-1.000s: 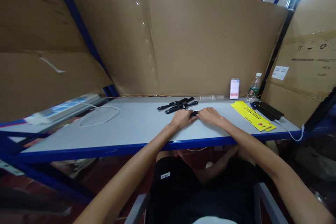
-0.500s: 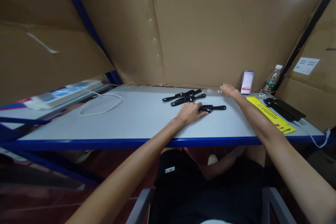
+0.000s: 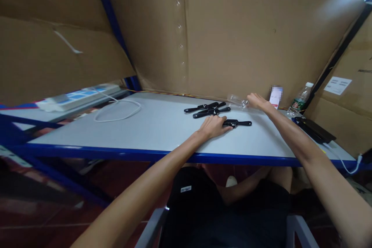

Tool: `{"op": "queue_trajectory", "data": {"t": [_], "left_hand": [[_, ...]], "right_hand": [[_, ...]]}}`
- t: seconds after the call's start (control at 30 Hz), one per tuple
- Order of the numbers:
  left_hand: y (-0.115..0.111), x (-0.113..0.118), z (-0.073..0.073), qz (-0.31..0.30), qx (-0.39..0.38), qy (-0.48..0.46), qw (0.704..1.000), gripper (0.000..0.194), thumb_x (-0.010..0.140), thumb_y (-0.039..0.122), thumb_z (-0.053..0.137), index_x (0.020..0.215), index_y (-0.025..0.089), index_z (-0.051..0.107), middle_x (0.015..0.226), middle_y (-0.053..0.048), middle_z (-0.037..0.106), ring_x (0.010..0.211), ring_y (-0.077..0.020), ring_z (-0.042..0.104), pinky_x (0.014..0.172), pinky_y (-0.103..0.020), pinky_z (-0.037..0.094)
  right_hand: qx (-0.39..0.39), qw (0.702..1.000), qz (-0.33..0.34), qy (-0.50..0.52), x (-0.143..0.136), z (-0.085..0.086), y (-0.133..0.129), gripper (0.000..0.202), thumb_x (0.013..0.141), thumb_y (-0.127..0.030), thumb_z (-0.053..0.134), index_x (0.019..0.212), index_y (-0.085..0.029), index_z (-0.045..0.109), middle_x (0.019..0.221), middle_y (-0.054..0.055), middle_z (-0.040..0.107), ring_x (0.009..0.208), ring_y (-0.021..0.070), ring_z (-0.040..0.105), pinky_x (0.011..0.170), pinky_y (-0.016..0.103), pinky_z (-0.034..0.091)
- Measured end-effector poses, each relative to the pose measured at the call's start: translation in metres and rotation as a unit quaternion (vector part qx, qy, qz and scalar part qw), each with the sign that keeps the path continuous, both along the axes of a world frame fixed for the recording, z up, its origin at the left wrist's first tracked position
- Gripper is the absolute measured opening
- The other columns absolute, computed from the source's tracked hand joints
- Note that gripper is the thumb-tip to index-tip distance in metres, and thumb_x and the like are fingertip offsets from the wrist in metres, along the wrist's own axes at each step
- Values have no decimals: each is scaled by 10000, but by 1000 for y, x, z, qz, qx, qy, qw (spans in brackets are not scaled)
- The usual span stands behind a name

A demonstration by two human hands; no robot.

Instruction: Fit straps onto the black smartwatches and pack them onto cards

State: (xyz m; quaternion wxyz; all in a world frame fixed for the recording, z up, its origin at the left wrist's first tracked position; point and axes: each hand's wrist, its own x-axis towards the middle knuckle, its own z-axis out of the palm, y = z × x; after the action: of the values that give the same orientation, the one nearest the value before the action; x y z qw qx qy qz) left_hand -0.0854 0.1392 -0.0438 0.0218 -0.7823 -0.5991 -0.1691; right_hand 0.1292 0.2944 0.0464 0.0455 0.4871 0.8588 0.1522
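Observation:
My left hand [image 3: 213, 126] rests on the table with its fingers closed over one end of a black spokeshave [image 3: 238, 123]. The tool's other handle points to the right. Just beyond that hand, several more black spokeshaves [image 3: 207, 110] lie in a loose pile, partly overlapping. Near the back cardboard wall, my right hand [image 3: 255, 100] grips a crumpled clear plastic bag [image 3: 236, 100], which sticks out to the left of the fingers. What the bag contains, if anything, I cannot make out.
A phone [image 3: 275, 97] leans at the back, beside a water bottle [image 3: 300, 99]. A black flat case [image 3: 315, 130] with a white cable lies at the right. Leftward are a looped white cable [image 3: 139, 106] and a power strip [image 3: 78, 97]. Cardboard walls [image 3: 226, 38] enclose the table [image 3: 145, 131].
The plastic bag has been raised slightly in my right hand. My left hand stays on the spokeshave. The yellow card is now almost wholly out of sight by my right forearm. The view has shifted.

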Motion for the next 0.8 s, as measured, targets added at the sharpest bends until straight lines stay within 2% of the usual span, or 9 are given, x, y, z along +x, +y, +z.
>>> {"op": "queue_trajectory", "data": {"t": [0.1, 0.2, 0.37, 0.43, 0.5, 0.57, 0.63, 0.7, 0.8], "left_hand": [[0, 0, 0, 8, -5, -1, 1000, 515, 909, 633, 563, 1062, 169, 725, 897, -146, 741, 926, -318, 706, 798, -368, 463], [-1, 0, 1, 6, -4, -4, 1000, 507, 909, 630, 562, 1056, 172, 724, 894, -146, 741, 925, -321, 707, 799, -368, 465], [0, -2, -1, -3, -9, -24, 1000, 512, 898, 623, 573, 1066, 165, 726, 887, -145, 734, 929, -324, 699, 831, -387, 483], [4, -5, -5, -27, 1, -53, 998, 438, 877, 533, 621, 1112, 179, 728, 991, -141, 737, 1025, -321, 680, 902, -391, 489], [11, -8, -9, -57, 15, -80, 995, 345, 845, 369, 638, 1126, 198, 744, 1106, -129, 727, 1128, -312, 644, 985, -388, 479], [21, -13, -13, -79, 8, -118, 990, 357, 791, 227, 611, 1113, 199, 764, 1137, -109, 726, 1152, -293, 633, 1025, -375, 476], [31, -18, -16, -73, -19, -191, 979, 435, 754, 160, 562, 1142, 175, 759, 1082, -90, 746, 1081, -264, 665, 1002, -362, 502], [38, -23, -16, -43, -30, -287, 956, 497, 761, 150, 514, 1212, 144, 723, 1035, -79, 762, 1012, -235, 692, 965, -351, 529], [40, -29, -14, 12, 10, -381, 924, 422, 869, 210, 439, 1190, 134, 703, 1030, -83, 772, 996, -223, 700, 941, -358, 541]], "right_hand": [[6, 1000, -5, -12, -2, 0, -5, 355, 937, -309, 711, 1198, -71, 751, 1215, 263, 712, 1145, 345, 686, 921, 367, 516], [22, 1000, -7, -10, -2, 3, -9, 313, 986, -254, 617, 1203, -65, 738, 1243, 263, 693, 1174, 343, 663, 958, 392, 493], [113, 990, 40, 69, 7, 19, -24, 447, 1008, -298, 565, 1408, -102, 604, 1360, 228, 610, 1280, 344, 549, 1022, 427, 440], [119, 986, 54, 102, 12, 24, -37, 499, 1012, -354, 569, 1466, -148, 558, 1354, 193, 612, 1275, 331, 532, 1035, 427, 424], [108, 984, 72, 123, 19, 24, -55, 517, 1010, -393, 576, 1480, -181, 549, 1348, 165, 615, 1262, 320, 529, 1047, 426, 413], [94, 981, 94, 142, 24, 17, -73, 512, 993, -407, 606, 1459, -200, 574, 1338, 143, 625, 1254, 311, 533, 1050, 422, 416], [78, 977, 119, 161, 28, 4, -89, 508, 961, -406, 656, 1429, -215, 604, 1328, 126, 638, 1255, 303, 537, 1045, 417, 430], [49, 973, 143, 172, 27, -11, -101, 512, 921, -385, 713, 1401, -227, 629, 1331, 113, 646, 1268, 299, 539, 1046, 415, 438], [7, 969, 171, 179, 18, -34, -108, 504, 881, -345, 760, 1362, -231, 657, 1339, 112, 649, 1283, 299, 543, 1050, 425, 440]]}}
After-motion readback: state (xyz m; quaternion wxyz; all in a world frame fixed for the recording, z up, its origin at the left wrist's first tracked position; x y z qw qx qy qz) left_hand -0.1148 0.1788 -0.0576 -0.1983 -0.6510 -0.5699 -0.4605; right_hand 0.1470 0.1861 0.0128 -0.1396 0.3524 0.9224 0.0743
